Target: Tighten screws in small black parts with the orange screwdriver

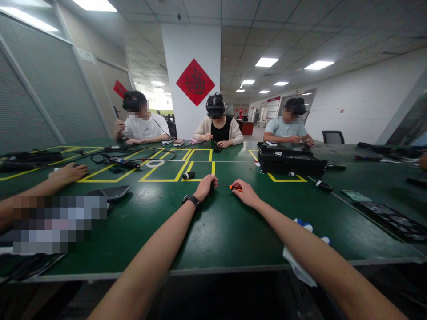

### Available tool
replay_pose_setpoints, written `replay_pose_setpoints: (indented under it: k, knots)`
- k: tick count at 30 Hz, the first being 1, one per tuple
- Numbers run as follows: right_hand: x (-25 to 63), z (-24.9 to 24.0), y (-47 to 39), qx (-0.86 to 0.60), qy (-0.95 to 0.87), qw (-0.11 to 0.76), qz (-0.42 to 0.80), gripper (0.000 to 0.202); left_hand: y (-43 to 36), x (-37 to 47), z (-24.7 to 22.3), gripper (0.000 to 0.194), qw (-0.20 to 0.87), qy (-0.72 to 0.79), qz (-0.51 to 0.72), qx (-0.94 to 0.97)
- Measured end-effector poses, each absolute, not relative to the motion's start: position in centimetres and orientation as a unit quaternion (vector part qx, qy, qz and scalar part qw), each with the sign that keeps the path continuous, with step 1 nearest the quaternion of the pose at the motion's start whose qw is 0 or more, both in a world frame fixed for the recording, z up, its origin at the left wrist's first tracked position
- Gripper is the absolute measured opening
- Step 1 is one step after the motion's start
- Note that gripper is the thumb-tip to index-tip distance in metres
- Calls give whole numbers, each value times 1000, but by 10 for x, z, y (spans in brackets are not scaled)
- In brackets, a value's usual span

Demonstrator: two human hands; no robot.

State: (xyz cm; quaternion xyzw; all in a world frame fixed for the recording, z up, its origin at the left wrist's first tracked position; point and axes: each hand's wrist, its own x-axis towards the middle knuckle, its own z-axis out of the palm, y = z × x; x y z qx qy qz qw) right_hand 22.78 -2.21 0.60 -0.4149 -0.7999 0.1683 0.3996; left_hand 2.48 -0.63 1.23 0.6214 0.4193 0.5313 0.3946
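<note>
My right hand [245, 192] is closed on the orange and black handle of a screwdriver [235, 188], whose thin shaft points left. At the shaft's tip, my left hand [205, 188], with a black watch [191, 201] on the wrist, is closed round a small dark object [211, 188] mostly hidden by the fingers. Both hands are just above the green table [227, 240]. A short black cylinder with a white band [188, 175] lies beyond my left hand.
Beyond the hands are a white tape roll [155, 164] and a black case [290, 161]. A circuit board [393, 215] and white gloves [298, 262] lie right. Black cables [123, 161] cover the back left. Three people sit opposite; another person's arm [68, 175] reaches in left.
</note>
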Motion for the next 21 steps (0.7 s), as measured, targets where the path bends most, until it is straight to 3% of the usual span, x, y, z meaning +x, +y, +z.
replay_pose_setpoints:
  k: [21]
  knots:
    - [231,3,-18,-410,-802,402,166,17,-8,26,12,43,385,435,514,631]
